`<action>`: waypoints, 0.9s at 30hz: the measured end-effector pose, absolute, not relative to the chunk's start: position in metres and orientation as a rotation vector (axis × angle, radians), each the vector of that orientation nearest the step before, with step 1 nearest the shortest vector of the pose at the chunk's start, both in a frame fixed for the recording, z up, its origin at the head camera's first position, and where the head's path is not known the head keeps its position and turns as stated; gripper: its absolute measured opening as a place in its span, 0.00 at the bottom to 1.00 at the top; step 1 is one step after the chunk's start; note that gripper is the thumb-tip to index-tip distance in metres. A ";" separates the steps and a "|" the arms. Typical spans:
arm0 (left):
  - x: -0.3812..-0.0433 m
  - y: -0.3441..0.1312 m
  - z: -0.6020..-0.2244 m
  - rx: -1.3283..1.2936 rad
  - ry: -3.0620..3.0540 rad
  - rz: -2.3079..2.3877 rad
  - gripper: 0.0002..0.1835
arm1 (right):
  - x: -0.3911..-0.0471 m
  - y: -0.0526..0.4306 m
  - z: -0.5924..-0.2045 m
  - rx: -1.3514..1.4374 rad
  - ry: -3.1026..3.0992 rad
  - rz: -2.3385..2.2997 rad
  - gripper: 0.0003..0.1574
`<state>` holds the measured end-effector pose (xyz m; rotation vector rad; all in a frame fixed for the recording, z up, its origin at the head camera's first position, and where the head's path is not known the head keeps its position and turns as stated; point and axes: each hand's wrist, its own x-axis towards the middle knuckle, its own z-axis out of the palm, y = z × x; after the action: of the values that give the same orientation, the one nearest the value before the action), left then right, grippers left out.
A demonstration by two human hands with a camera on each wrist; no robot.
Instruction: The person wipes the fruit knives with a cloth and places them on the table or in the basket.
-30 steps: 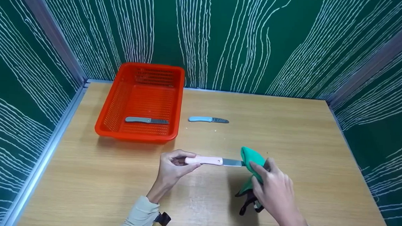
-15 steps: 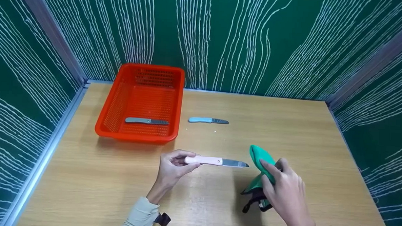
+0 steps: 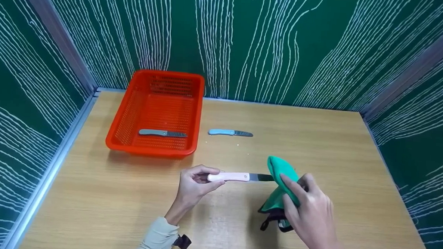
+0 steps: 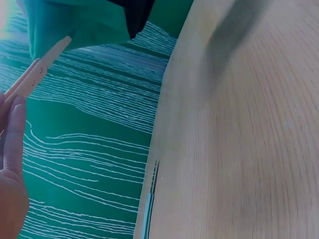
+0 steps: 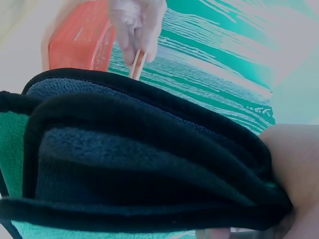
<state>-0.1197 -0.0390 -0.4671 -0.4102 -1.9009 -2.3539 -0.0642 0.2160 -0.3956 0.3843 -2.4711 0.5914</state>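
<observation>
My left hand (image 3: pixel 193 187) pinches the pink handle of a small knife (image 3: pixel 229 176) between thumb and fingers, its blade pointing right. In my right hand (image 3: pixel 313 211) is a folded green cloth (image 3: pixel 284 179) with dark edging, gripped with the index finger laid along it. The cloth's fold overlaps the blade's tip, which is hidden there in the head view. From the right wrist, the cloth's dark-edged layers (image 5: pixel 139 149) fill much of the picture. The left wrist view shows the pink knife (image 4: pixel 37 74) reaching up to the cloth (image 4: pixel 79 25).
A red plastic basket (image 3: pixel 151 150) stands at the back left, holding a grey-handled knife (image 3: pixel 162 133). Right of it a blue-handled knife (image 3: pixel 230 132) lies on the wooden table (image 3: pixel 336 152). Green walls with white lines (image 3: pixel 243 47) enclose the table's back and sides.
The cloth came off the blade to the right, baring its tip, then came back left over the tip. The left hand with the knife has shifted slightly right.
</observation>
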 end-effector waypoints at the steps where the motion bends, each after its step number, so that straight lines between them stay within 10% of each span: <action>1: -0.120 -0.039 -0.467 -0.412 -1.895 -2.361 0.14 | -0.064 0.215 -0.396 0.401 -2.456 0.593 0.24; 27: -0.124 -0.033 -0.482 -0.432 -1.853 -2.369 0.15 | -0.071 0.192 -0.423 0.536 -2.517 0.468 0.21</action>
<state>-0.1242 -0.0332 -0.4817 -0.4316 -1.8534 -2.3692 -0.0710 0.1921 -0.4232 0.5360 -2.5168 0.4679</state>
